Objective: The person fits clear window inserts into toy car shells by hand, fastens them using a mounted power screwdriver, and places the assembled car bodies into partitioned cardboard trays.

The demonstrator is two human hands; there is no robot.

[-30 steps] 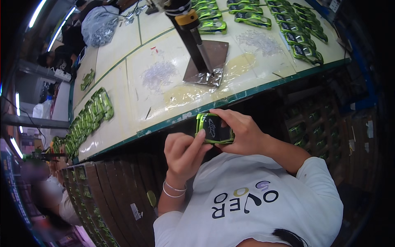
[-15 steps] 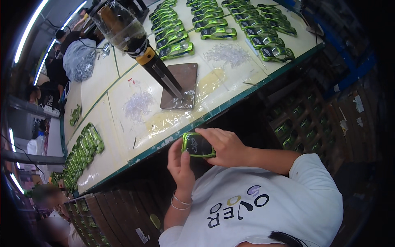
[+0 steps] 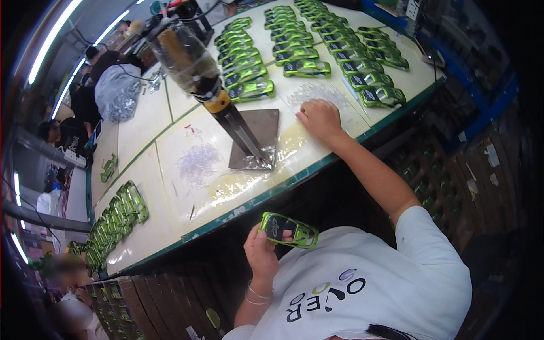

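Our left grip (image 3: 262, 256) clasps a green car shell (image 3: 274, 228); just beyond our right grip (image 3: 319, 120), whose closure we cannot tell, clear bits (image 3: 315, 92) lie on the bench (image 3: 144, 136).

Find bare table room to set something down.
Bare table shows between the plastic bag and the left cluster of green car shells, and between that cluster and the left heap of clear bits. It is crowded at the far right with rows of car shells, and mid-table with the brown board and right heap near the right hand.
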